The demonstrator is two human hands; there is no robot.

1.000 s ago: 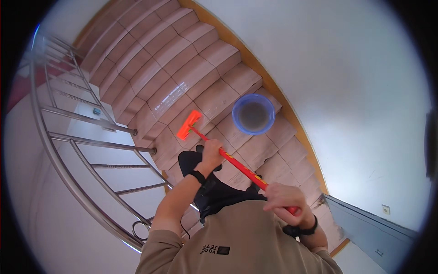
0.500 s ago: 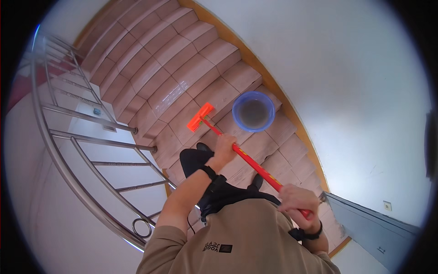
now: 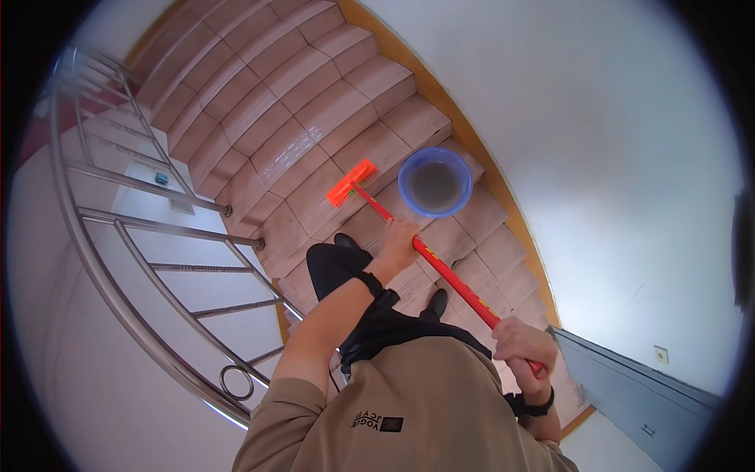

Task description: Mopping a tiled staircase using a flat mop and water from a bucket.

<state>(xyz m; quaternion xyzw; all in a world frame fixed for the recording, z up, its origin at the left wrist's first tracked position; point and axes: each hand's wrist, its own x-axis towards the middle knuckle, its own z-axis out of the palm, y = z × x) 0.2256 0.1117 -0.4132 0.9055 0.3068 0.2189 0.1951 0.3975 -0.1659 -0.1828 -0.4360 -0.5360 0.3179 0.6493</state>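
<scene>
A long-handled scrub brush [image 3: 456,283] slants across the picture, its red pole ending in a bright orange bristled head [image 3: 351,183]. My left hand [image 3: 399,242] is wrapped round the pole below the head. Near the pole's lower end, my right hand [image 3: 525,348] grips it too, with the red tip showing beneath the fist. The bristles are at a stair tread; whether they press on it I cannot tell. Right of the brush head stands a blue basin [image 3: 403,186] holding murky grey water [image 3: 436,189].
Pinkish tiled stairs [image 3: 287,149] curve away to the upper left. A metal railing [image 3: 106,295] bends along the left side. On the right is a white wall [image 3: 582,157] with a wooden skirting strip [image 3: 495,175]. A grey door [image 3: 629,393] shows at lower right.
The brush head has shifted slightly forward and to the right, and both hands have moved a little right with the pole. The view has tilted slightly; both grips remain closed.
</scene>
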